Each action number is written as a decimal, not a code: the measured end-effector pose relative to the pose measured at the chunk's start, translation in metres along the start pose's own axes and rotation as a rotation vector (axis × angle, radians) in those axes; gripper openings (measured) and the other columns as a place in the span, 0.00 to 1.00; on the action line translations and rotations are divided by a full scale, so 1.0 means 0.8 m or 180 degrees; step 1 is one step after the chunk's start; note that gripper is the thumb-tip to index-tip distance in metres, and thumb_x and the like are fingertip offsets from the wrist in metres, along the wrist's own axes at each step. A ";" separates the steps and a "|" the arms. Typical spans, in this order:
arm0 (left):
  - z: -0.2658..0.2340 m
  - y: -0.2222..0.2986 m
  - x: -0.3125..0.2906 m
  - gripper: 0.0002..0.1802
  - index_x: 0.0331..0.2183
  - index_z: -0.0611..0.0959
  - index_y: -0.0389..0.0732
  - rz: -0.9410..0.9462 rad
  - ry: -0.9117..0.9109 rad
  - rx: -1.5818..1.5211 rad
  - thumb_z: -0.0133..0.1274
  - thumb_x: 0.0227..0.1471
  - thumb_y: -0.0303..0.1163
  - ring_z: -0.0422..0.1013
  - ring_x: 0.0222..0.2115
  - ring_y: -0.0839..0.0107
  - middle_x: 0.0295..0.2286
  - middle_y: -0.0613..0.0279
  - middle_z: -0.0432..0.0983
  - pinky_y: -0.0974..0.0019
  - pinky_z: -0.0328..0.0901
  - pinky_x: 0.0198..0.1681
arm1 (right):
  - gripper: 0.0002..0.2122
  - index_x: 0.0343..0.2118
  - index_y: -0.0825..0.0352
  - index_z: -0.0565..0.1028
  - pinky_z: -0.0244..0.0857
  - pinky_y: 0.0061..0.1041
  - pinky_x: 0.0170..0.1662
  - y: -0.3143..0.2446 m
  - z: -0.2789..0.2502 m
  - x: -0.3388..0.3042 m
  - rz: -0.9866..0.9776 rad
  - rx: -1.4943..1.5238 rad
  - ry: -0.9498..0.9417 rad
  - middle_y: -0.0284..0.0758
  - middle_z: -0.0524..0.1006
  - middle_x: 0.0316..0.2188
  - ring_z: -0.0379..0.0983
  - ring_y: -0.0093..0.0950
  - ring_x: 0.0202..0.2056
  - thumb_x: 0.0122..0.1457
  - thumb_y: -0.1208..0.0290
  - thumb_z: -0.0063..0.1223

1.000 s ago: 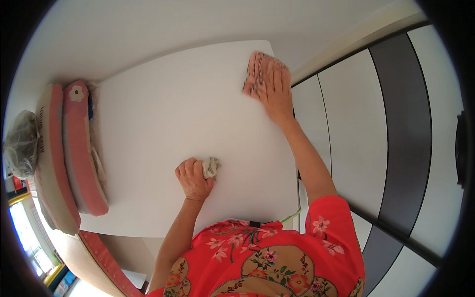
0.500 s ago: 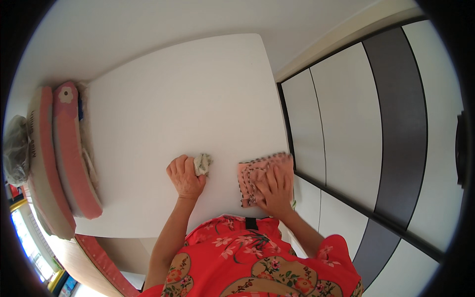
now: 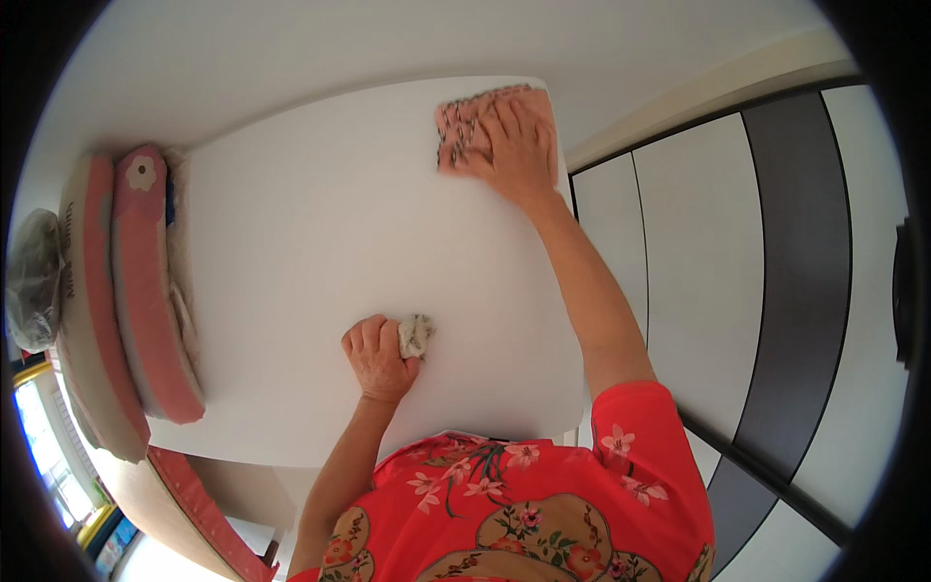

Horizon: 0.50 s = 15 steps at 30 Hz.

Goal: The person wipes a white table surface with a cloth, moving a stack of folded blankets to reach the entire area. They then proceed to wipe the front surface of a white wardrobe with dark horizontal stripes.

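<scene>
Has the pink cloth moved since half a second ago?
Yes, forward: the pink cloth, under the right hand, went from the near right of the white tabletop to its far right corner.

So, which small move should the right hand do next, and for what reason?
Perhaps draw the right hand a little back toward the red floral top: it lies over the pink cloth, which is at the far right corner of the white table, so more tabletop lies on the near side.
</scene>
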<state>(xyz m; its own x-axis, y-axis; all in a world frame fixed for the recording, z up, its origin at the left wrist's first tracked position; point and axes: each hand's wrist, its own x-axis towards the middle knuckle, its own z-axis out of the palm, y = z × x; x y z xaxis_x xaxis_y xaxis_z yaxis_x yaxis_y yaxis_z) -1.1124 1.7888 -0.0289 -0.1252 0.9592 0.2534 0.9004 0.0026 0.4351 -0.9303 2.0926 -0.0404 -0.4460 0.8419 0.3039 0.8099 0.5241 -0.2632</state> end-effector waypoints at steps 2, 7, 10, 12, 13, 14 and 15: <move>0.000 0.000 0.001 0.23 0.36 0.75 0.43 0.0038 0.0030 0.0004 0.53 0.30 0.32 0.64 0.41 0.57 0.39 0.60 0.68 0.52 0.55 0.46 | 0.31 0.60 0.56 0.63 0.41 0.50 0.60 0.008 0.019 0.036 -0.0030 -0.0105 0.0176 0.37 0.57 0.63 0.45 0.42 0.65 0.53 0.53 0.52; 0.000 0.001 0.003 0.23 0.36 0.75 0.43 0.0108 0.0057 -0.0037 0.54 0.29 0.32 0.64 0.41 0.57 0.39 0.60 0.68 0.52 0.55 0.46 | 0.27 0.55 0.56 0.69 0.48 0.47 0.55 -0.018 0.015 0.052 0.0398 -0.0315 0.0023 0.35 0.58 0.62 0.47 0.41 0.62 0.52 0.52 0.52; 0.000 0.000 0.003 0.19 0.35 0.76 0.43 0.0047 0.0044 -0.0091 0.53 0.33 0.31 0.63 0.40 0.55 0.38 0.58 0.68 0.52 0.55 0.47 | 0.26 0.54 0.56 0.70 0.50 0.46 0.54 -0.053 0.014 -0.016 -0.0023 -0.0248 0.0396 0.35 0.60 0.60 0.50 0.40 0.61 0.51 0.56 0.54; -0.001 0.001 0.004 0.19 0.35 0.76 0.43 0.0025 0.0035 -0.0081 0.53 0.34 0.32 0.63 0.40 0.55 0.38 0.58 0.69 0.53 0.55 0.47 | 0.25 0.53 0.57 0.70 0.51 0.46 0.55 -0.086 -0.017 -0.084 -0.0181 -0.0009 0.0249 0.35 0.63 0.58 0.54 0.38 0.60 0.49 0.60 0.57; -0.002 0.001 0.005 0.18 0.35 0.76 0.43 0.0026 0.0029 -0.0076 0.54 0.35 0.32 0.63 0.40 0.55 0.38 0.58 0.69 0.53 0.55 0.47 | 0.25 0.52 0.58 0.71 0.51 0.45 0.55 -0.102 -0.039 -0.115 -0.0214 0.0123 0.0140 0.36 0.64 0.57 0.56 0.38 0.59 0.48 0.62 0.58; 0.000 0.000 0.004 0.18 0.35 0.76 0.43 0.0030 0.0059 -0.0062 0.54 0.35 0.32 0.63 0.40 0.55 0.38 0.58 0.69 0.53 0.56 0.47 | 0.24 0.51 0.59 0.71 0.52 0.44 0.55 -0.112 -0.056 -0.146 -0.0193 0.0169 0.0022 0.36 0.65 0.56 0.57 0.37 0.58 0.48 0.62 0.58; 0.001 -0.001 0.002 0.18 0.35 0.76 0.43 0.0032 0.0088 -0.0048 0.54 0.35 0.32 0.63 0.40 0.55 0.38 0.58 0.69 0.53 0.56 0.47 | 0.23 0.50 0.59 0.72 0.52 0.44 0.56 -0.119 -0.073 -0.178 -0.0172 0.0215 -0.0098 0.35 0.66 0.55 0.58 0.37 0.57 0.48 0.63 0.57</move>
<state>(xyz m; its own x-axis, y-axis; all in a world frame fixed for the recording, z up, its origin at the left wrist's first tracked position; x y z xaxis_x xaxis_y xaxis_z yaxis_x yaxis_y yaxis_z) -1.1127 1.7910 -0.0297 -0.1279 0.9510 0.2816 0.8953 -0.0114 0.4454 -0.9220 1.9153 -0.0049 -0.5008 0.8151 0.2913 0.7572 0.5756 -0.3088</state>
